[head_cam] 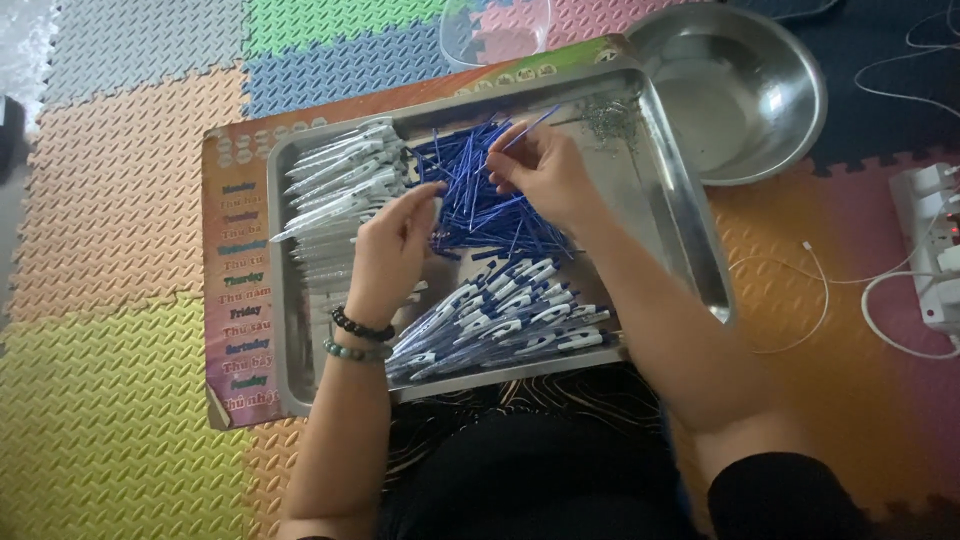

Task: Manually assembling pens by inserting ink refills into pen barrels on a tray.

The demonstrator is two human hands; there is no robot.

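Seen from overhead: large rectangular stainless steel tray [690, 240] resting on a printed cardboard sheet [235, 300] over a floor of coloured interlocking foam mats [120, 200].

At tray centre, a loose heap of thin blue plastic pen refills [470, 200]. At nine o'clock of the heap, a stack of clear empty pen barrels [335, 185]; at six o'clock, a row of assembled blue-and-white pens [510, 315]; at one o'clock, a small scatter of tiny metal springs [610, 118].

Right hand [545, 175] above the heap, fingers pinching one blue refill [530, 127] that angles up toward one o'clock. Left hand [395, 250], beaded bracelets at the wrist, at the heap's eight o'clock edge, fingers curled; hold on anything impossible to tell.

Round steel bowl [745, 90] beyond the tray at two o'clock; white power strip [935, 240] and cables at three o'clock.

Likely risks: slim refill slipping from the pinch back into the tangle, or a sweeping wrist scattering springs or the finished row.
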